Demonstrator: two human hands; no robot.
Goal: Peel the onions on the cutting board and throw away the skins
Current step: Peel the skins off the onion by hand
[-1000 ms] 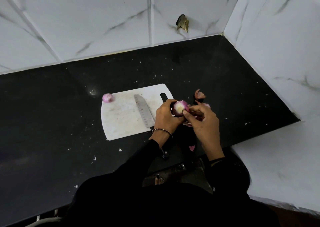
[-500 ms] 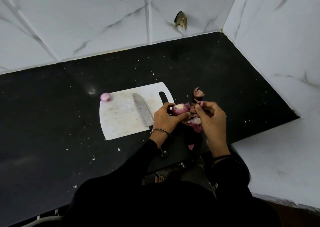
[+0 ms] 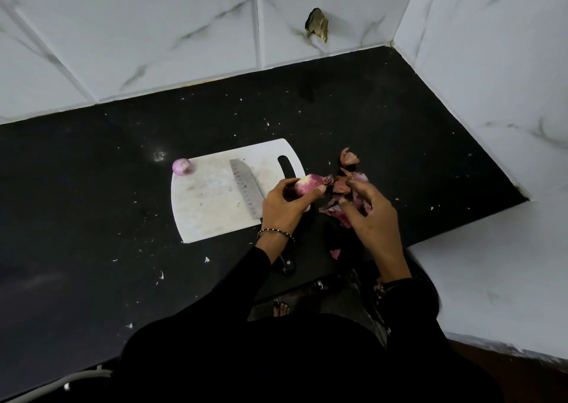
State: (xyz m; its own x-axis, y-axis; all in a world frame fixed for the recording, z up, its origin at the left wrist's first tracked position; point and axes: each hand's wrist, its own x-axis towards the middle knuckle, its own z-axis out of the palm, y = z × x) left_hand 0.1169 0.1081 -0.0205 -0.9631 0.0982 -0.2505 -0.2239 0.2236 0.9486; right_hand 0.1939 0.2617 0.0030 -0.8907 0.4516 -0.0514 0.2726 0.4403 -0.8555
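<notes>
My left hand grips a partly peeled red onion at the right edge of the white cutting board. My right hand hovers just right of it over a pile of purple onion skins, fingers spread and relaxed, holding nothing that I can see. A second small onion sits at the board's far left corner. A knife lies across the board, its black handle running under my left wrist.
The black counter is dotted with small white scraps. White marble-look tiles wall off the back and the right side. A loose skin piece lies beyond the pile, and another near the counter's front edge.
My right hand pulled a strip of skin off the onion, moved right and let go over the pile. My left hand still holds the onion, now tilted.
</notes>
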